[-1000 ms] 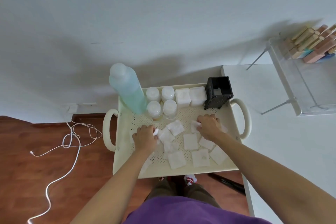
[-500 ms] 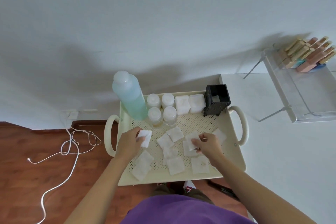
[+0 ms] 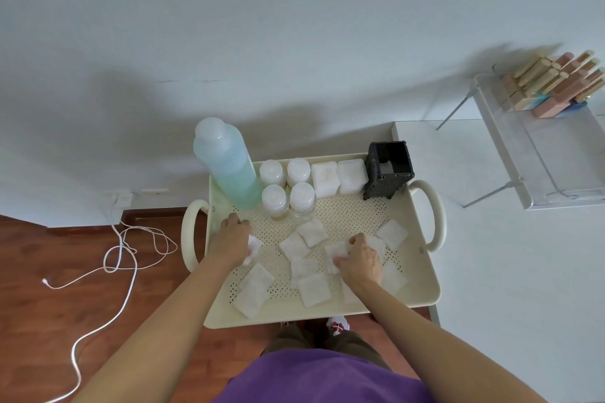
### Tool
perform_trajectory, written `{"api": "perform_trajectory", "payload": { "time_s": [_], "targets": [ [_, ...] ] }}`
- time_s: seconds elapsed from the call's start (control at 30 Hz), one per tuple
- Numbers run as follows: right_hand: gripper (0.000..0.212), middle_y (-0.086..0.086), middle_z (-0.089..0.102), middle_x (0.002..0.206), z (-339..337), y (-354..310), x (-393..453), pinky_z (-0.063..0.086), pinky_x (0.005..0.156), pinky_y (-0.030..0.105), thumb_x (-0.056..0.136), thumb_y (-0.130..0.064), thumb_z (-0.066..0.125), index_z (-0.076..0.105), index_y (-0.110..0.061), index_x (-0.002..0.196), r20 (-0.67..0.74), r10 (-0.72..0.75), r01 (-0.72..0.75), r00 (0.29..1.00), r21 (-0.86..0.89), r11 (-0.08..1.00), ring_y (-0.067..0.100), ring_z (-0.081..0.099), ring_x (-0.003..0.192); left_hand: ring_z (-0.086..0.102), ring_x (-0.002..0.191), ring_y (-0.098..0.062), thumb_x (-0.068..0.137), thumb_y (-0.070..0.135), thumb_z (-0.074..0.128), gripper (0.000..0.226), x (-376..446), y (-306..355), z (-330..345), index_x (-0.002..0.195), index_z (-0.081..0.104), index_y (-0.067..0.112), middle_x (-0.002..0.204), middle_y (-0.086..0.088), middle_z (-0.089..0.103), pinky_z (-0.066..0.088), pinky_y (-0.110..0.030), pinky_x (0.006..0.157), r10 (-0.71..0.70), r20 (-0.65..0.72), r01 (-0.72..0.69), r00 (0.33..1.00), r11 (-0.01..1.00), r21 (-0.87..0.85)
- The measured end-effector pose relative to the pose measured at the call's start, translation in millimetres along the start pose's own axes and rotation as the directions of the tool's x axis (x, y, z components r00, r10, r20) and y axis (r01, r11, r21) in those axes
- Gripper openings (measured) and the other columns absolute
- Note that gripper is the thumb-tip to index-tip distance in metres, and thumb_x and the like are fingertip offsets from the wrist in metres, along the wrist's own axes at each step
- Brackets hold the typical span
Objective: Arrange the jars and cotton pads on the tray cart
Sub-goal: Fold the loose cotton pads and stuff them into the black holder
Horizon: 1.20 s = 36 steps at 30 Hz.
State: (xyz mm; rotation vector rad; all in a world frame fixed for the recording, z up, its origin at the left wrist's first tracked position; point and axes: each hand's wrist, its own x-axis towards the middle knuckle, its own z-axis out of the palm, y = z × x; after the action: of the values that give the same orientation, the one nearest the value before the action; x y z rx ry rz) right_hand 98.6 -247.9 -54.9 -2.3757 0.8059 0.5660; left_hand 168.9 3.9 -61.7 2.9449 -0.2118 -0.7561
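A cream perforated tray cart (image 3: 422, 285) holds several white square cotton pads (image 3: 311, 232) scattered over its floor. Several small white-lidded jars (image 3: 302, 199) stand in a cluster at the back, beside two square white containers (image 3: 352, 176). My left hand (image 3: 230, 239) rests at the tray's left side, fingers closed on a cotton pad (image 3: 252, 247). My right hand (image 3: 361, 260) presses down in the middle right, gripping a crumpled cotton pad (image 3: 334, 253). More pads lie partly hidden under that hand.
A tall bottle of pale blue liquid (image 3: 229, 167) stands at the tray's back left and a black holder (image 3: 389, 170) at its back right. A white table (image 3: 523, 271) adjoins on the right, bearing a clear rack (image 3: 537, 154). A white cable (image 3: 108, 268) lies on the wood floor.
My left hand carried a pad left and lowered it at the tray's left side. My right hand shifted slightly and closed over a pad in the middle right. The view tilted.
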Motion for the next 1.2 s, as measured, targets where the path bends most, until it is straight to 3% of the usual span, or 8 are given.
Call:
{"api": "perform_trajectory", "payload": {
  "time_s": [0.17, 0.3, 0.47, 0.8, 0.9, 1.0, 1.1, 1.2],
  "targets": [
    [0.011, 0.006, 0.067, 0.099, -2, -2, 3, 0.050, 0.079, 0.033, 0.084, -0.022, 0.068, 0.061, -0.016, 0.090, 0.047, -0.034, 0.036, 0.998, -0.041, 0.999, 0.027, 0.059, 0.102, 0.044, 0.109, -0.022, 0.086, 0.019, 0.062, 0.016, -3, -2, -3, 0.101, 0.061, 0.015, 0.115, -0.005, 0.045, 0.048, -0.033, 0.086, 0.051, 0.033, -0.050, 0.998, 0.999, -0.013],
    [0.014, 0.002, 0.059, 0.079, -11, -2, 0, 0.041, 0.061, 0.029, 0.081, -0.016, 0.064, 0.051, -0.016, 0.077, 0.029, -0.127, 0.122, 0.992, 0.126, 0.984, 0.024, 0.055, 0.080, 0.055, 0.077, -0.021, 0.086, 0.012, 0.057, 0.019, -21, 9, -10, 0.086, 0.041, 0.022, 0.083, 0.002, 0.054, 0.043, -0.031, 0.062, 0.084, -0.115, -0.105, 0.990, 0.975, -0.195],
    [0.033, 0.001, 0.064, 0.083, -49, 5, -7, 0.042, 0.049, 0.022, 0.082, -0.017, 0.070, 0.044, -0.025, 0.100, -0.029, -0.208, 0.200, 0.978, 0.436, 0.877, 0.015, 0.060, 0.063, 0.040, 0.053, -0.008, 0.086, 0.017, 0.066, 0.035, -51, 41, -26, 0.092, 0.033, 0.025, 0.071, 0.006, 0.045, 0.034, -0.020, 0.051, 0.063, -0.286, -0.204, 0.956, 0.846, -0.493],
    [0.018, -0.006, 0.069, 0.085, -149, 13, 7, 0.050, 0.052, 0.022, 0.091, -0.021, 0.061, 0.065, -0.032, 0.078, -0.325, -0.142, 0.308, 0.935, 0.546, 0.779, 0.009, 0.070, 0.060, 0.051, 0.055, 0.001, 0.085, 0.000, 0.065, 0.009, -23, 150, -110, 0.078, 0.066, 0.006, 0.073, 0.003, 0.065, 0.038, -0.008, 0.057, 0.237, -0.520, -0.530, 0.821, 0.657, -0.537],
    [0.019, -0.011, 0.063, 0.070, -167, 14, 17, 0.045, 0.056, 0.022, 0.090, -0.015, 0.060, 0.073, -0.028, 0.084, -0.377, -0.120, 0.321, 0.919, 0.534, 0.782, 0.007, 0.056, 0.059, 0.051, 0.049, 0.008, 0.089, 0.009, 0.064, 0.008, 2, 189, -125, 0.090, 0.071, 0.008, 0.081, 0.011, 0.067, 0.037, -0.003, 0.052, 0.216, -0.507, -0.528, 0.834, 0.580, -0.620],
    [0.019, -0.010, 0.051, 0.056, -179, 15, 28, 0.037, 0.051, 0.019, 0.087, -0.011, 0.059, 0.073, -0.024, 0.089, -0.420, -0.105, 0.334, 0.901, 0.521, 0.785, 0.005, 0.041, 0.047, 0.057, 0.068, 0.002, 0.093, 0.013, 0.057, 0.017, 29, 221, -128, 0.100, 0.072, 0.015, 0.102, 0.008, 0.071, 0.044, -0.007, 0.066, 0.212, -0.427, -0.470, 0.879, 0.536, -0.701],
    [0.018, -0.012, 0.045, 0.052, -191, 13, 37, 0.031, 0.050, 0.016, 0.085, -0.010, 0.061, 0.071, -0.024, 0.089, -0.450, -0.100, 0.348, 0.887, 0.510, 0.787, 0.003, 0.043, 0.045, 0.057, 0.083, -0.011, 0.093, 0.009, 0.053, 0.024, 52, 241, -124, 0.105, 0.072, 0.018, 0.110, 0.004, 0.072, 0.045, -0.013, 0.074, 0.221, -0.360, -0.420, 0.906, 0.554, -0.718],
    [0.018, -0.007, 0.066, 0.070, -197, 7, 44, 0.045, 0.061, 0.022, 0.082, -0.009, 0.066, 0.072, -0.022, 0.092, -0.450, -0.103, 0.358, 0.887, 0.527, 0.771, 0.008, 0.059, 0.062, 0.062, 0.087, -0.016, 0.090, 0.005, 0.052, 0.028, 66, 250, -117, 0.101, 0.073, 0.019, 0.108, 0.000, 0.073, 0.047, -0.014, 0.076, 0.213, -0.335, -0.392, 0.918, 0.619, -0.680]
  ]
}}
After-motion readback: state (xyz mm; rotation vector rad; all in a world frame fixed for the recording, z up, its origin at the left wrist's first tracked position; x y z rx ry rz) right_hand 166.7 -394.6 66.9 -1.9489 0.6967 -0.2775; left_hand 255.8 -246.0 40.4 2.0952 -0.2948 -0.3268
